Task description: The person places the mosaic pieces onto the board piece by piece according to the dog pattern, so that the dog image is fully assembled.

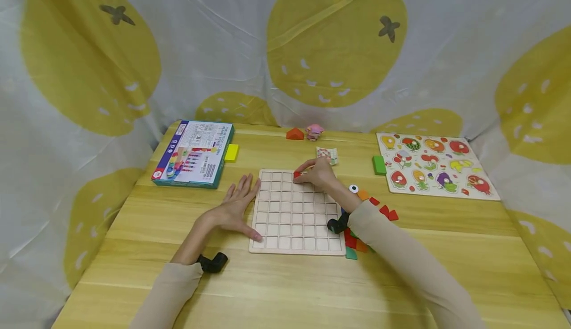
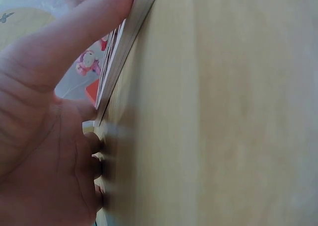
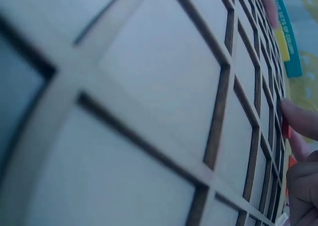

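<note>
A wooden grid board (image 1: 285, 216) with square recesses lies flat in the middle of the table. My right hand (image 1: 319, 172) reaches over its far edge and pinches a small red tile (image 1: 297, 174) between thumb and finger, right at the top row. The right wrist view shows the same red tile (image 3: 285, 127) at the fingertips, close against the grid. At the board's left side rests my left hand (image 1: 235, 207), fingers spread, the thumb lying over the near left corner. In the left wrist view the thumb (image 2: 107, 10) overlaps the board's edge.
Loose coloured pieces (image 1: 351, 240) lie beside the board, partly under my right forearm. A boxed set (image 1: 194, 153) and a yellow block (image 1: 232, 153) are at the left. Behind are a red block (image 1: 295, 134), pink figurine (image 1: 314, 131) and card (image 1: 331, 155); right, a green block (image 1: 379, 165) and fruit puzzle (image 1: 437, 165).
</note>
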Tool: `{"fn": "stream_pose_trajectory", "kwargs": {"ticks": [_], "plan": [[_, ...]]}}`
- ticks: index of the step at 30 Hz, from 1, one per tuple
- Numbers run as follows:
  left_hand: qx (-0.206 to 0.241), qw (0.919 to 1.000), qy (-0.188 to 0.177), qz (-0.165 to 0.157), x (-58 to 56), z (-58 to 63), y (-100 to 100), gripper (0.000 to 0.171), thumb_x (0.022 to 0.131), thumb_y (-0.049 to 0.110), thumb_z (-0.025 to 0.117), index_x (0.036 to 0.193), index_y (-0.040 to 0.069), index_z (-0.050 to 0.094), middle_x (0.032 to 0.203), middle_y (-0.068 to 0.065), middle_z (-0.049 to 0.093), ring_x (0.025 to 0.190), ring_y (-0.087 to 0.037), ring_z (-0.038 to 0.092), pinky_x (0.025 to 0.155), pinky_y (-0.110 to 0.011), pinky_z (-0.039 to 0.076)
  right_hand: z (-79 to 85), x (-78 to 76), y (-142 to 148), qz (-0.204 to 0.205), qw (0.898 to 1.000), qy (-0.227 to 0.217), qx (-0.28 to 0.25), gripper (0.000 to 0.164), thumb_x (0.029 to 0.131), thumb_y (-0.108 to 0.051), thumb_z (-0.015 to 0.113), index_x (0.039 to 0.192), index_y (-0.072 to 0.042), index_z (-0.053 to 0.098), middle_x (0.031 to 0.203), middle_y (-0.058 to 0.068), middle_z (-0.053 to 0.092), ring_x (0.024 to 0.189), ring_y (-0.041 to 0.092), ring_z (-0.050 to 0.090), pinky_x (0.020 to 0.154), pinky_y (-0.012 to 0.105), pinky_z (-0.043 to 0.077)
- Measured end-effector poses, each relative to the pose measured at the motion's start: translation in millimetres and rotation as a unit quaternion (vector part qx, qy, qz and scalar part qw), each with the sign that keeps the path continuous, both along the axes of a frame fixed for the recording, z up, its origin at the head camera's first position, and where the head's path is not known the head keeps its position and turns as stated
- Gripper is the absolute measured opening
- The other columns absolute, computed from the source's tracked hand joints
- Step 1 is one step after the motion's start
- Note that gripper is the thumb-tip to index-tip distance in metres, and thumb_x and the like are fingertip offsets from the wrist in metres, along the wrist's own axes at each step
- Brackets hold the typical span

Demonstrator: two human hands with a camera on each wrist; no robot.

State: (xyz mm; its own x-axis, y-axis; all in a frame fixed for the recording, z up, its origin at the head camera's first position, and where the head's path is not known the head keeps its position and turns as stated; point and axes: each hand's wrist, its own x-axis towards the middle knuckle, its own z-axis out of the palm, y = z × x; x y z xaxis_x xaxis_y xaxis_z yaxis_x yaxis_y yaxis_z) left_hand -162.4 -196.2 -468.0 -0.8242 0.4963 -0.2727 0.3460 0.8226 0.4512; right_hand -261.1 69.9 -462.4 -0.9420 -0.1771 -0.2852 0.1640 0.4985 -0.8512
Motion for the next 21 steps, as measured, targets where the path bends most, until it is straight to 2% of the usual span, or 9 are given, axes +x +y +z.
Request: {"fn": "stream_pose_trajectory", "kwargs": {"ticks": [4, 10, 13, 15, 19, 21], "plan": [[0.001, 1.0, 0.003, 0.0, 0.0, -1.0, -0.3, 0.146, 0.055, 0.066, 0.083, 0.155, 0.008, -0.007, 0.159, -0.023, -0.02, 0.148, -0.039, -0.018, 0.119, -0.06, -0.008, -0.4, 0.3, 2.0, 0.003, 1.0, 0.005, 0.002, 0.027, 0.067, -0.016, 0.089, 0.089, -0.009, 0.077, 0.052, -0.005, 0.057, 0.046, 0.007, 0.036, 0.047, 0.023, 0.03], [0.006, 1.0, -0.001, 0.0, 0.3, -0.2, -0.1, 0.145, 0.056, 0.065, 0.083, 0.155, 0.008, -0.007, 0.159, -0.023, -0.02, 0.148, -0.039, -0.018, 0.119, -0.061, -0.008, -1.1, 0.2, 3.9, 0.008, 1.0, 0.005, 0.002, 0.02, 0.069, -0.016, 0.087, 0.087, -0.01, 0.079, 0.045, -0.004, 0.045, 0.045, 0.008, 0.024, 0.045, 0.024, 0.019], [0.008, 1.0, -0.002, -0.001, 0.4, -0.1, -0.5, 0.145, 0.057, 0.065, 0.083, 0.155, 0.007, -0.007, 0.159, -0.023, -0.02, 0.148, -0.039, -0.018, 0.119, -0.061, -0.008, -2.9, -1.5, 4.3, 0.016, 1.0, 0.009, -0.001, 0.021, 0.069, -0.016, 0.087, 0.088, -0.01, 0.079, 0.044, -0.006, 0.045, 0.045, 0.007, 0.024, 0.045, 0.023, 0.019], [0.007, 1.0, -0.002, 0.0, 0.0, 0.0, -0.9, 0.145, 0.057, 0.065, 0.083, 0.155, 0.008, -0.007, 0.159, -0.022, -0.02, 0.148, -0.039, -0.018, 0.119, -0.061, -0.008, -2.7, -2.8, 6.1, 0.035, 0.999, 0.013, -0.004, 0.024, 0.069, -0.016, 0.087, 0.09, -0.009, 0.079, 0.046, -0.005, 0.045, 0.046, 0.008, 0.025, 0.045, 0.023, 0.02], [0.005, 1.0, -0.001, 0.0, -0.6, -0.1, -1.5, 0.145, 0.057, 0.065, 0.082, 0.155, 0.008, -0.007, 0.159, -0.022, -0.02, 0.148, -0.039, -0.018, 0.119, -0.061, -0.008, 3.7, -2.8, 22.6, 0.059, 0.998, 0.006, -0.002, 0.028, 0.073, -0.02, 0.085, 0.099, -0.013, 0.077, 0.058, -0.004, 0.043, 0.054, 0.012, 0.029, 0.05, 0.024, 0.024], [0.005, 1.0, -0.002, 0.001, -0.2, -1.0, -1.7, 0.145, 0.056, 0.066, 0.082, 0.155, 0.008, -0.007, 0.159, -0.021, -0.02, 0.149, -0.038, -0.018, 0.119, -0.061, -0.008, 9.5, -0.7, 39.3, 0.055, 0.998, 0.0, 0.011, 0.029, 0.076, -0.023, 0.083, 0.103, -0.016, 0.076, 0.061, -0.004, 0.037, 0.057, 0.014, 0.028, 0.054, 0.026, 0.026]]}}
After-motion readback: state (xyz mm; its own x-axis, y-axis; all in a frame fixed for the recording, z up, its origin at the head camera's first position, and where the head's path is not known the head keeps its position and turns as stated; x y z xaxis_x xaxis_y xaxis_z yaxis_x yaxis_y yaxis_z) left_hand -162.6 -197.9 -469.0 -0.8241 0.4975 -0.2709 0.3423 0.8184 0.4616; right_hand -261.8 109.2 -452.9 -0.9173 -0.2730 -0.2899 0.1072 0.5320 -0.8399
